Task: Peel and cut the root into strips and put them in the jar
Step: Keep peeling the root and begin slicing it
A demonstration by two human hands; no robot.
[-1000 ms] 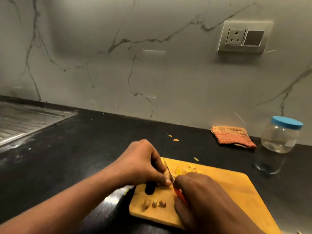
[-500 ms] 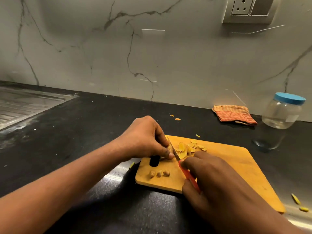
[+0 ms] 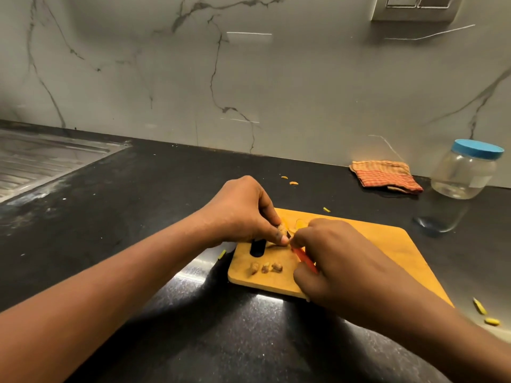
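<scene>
Closer together now than half a second ago: right hand (image 3: 340,261) up against the left, covering the yellow slices that lay bare on the board before. Blade, plain earlier, now almost wholly hidden between the two hands.

Left fingertips (image 3: 282,239) pinched shut on the root (image 3: 282,229), a small knobby brown piece held just above the near-left part of the board (image 3: 387,244). Left hand (image 3: 240,211) arched over it, knuckles up, forearm running back to the lower left.

Right fingers curled tight round the knife (image 3: 304,257), only a strip of red handle showing under the palm; forefinger stretched forward toward the root, tip just beside the left thumb. Contact between blade and root: cannot tell.

Slices (image 3: 300,223) barely showing as a yellow patch between the hands. Three brown bits (image 3: 266,268) in a row on the board near its front edge, just beside a dark slot (image 3: 257,247).

Farther out, on the black counter (image 3: 138,217): stray yellow scraps beyond the board, at its left edge and at far right. Folded orange cloth (image 3: 385,176) against the wall. Jar (image 3: 464,170) right of the cloth, well apart from the board, clear, upright, blue lid on. Steel drainboard (image 3: 41,161) at far left.
</scene>
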